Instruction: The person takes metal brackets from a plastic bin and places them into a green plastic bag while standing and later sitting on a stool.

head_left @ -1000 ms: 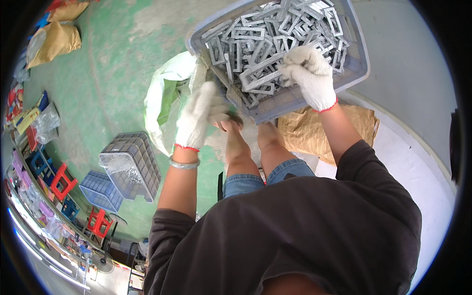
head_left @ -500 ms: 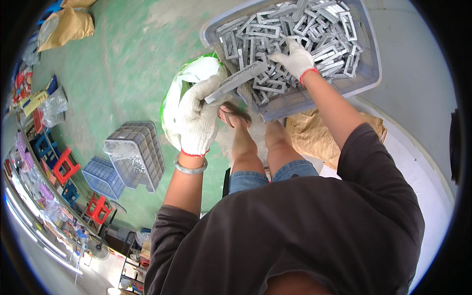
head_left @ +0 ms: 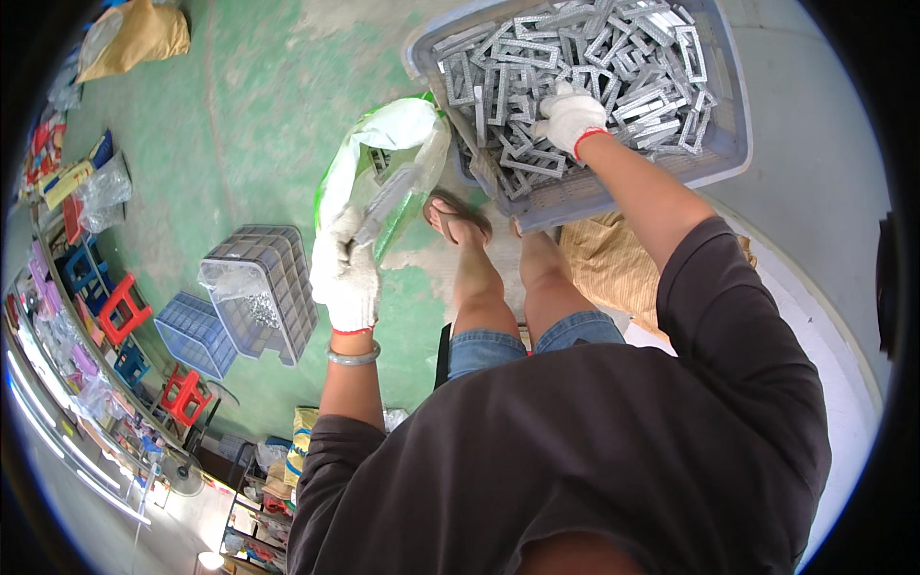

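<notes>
My left hand (head_left: 347,273), in a white knitted glove with a red cuff, is closed on a long grey metal frame (head_left: 388,203), possibly a stack of them. It holds this slantwise at the mouth of a white and green plastic bag (head_left: 331,182); more grey metal shows inside. My right hand (head_left: 572,117), gloved alike, reaches into a grey plastic crate (head_left: 738,125) heaped with open rectangular metal frames (head_left: 522,53). Its fingers curl down among the frames, and whatever they grip is hidden.
A brown woven sack (head_left: 613,264) lies under the crate, near my feet. On the green floor at left are a grey crate (head_left: 297,287) with small parts, a blue basket (head_left: 196,331) and red stools (head_left: 125,309). A tan sack (head_left: 144,43) lies at far left.
My left hand has moved left and toward me, bringing the metal frame from the crate's edge over the bag's mouth. My right hand's fingers have curled in among the frames.
</notes>
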The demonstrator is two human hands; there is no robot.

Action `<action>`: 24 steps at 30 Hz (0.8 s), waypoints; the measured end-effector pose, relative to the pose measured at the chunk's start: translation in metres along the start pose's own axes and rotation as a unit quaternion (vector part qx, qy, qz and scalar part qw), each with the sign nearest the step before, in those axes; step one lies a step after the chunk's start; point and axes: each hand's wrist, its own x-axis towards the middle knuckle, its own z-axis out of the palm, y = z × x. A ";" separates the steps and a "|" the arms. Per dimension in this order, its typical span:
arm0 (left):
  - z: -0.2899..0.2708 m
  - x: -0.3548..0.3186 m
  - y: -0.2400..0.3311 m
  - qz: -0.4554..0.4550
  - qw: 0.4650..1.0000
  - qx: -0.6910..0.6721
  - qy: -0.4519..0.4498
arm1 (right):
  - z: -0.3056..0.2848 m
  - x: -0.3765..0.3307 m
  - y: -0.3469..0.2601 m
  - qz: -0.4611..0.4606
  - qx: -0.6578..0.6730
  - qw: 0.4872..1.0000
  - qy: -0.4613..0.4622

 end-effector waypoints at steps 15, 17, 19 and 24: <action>0.016 0.022 -0.085 -0.026 0.918 0.377 -0.117 | -0.005 0.011 -0.026 0.150 0.140 0.979 -0.001; 0.012 0.023 -0.082 -0.045 0.912 0.384 -0.137 | -0.004 0.010 -0.032 0.169 0.134 0.976 0.011; 0.010 0.022 -0.088 -0.028 0.908 0.396 -0.136 | -0.001 0.009 -0.038 0.186 0.130 0.974 0.022; -0.018 0.069 -0.070 -0.073 0.824 0.529 -0.189 | -0.004 0.014 -0.048 0.211 0.130 0.969 -0.001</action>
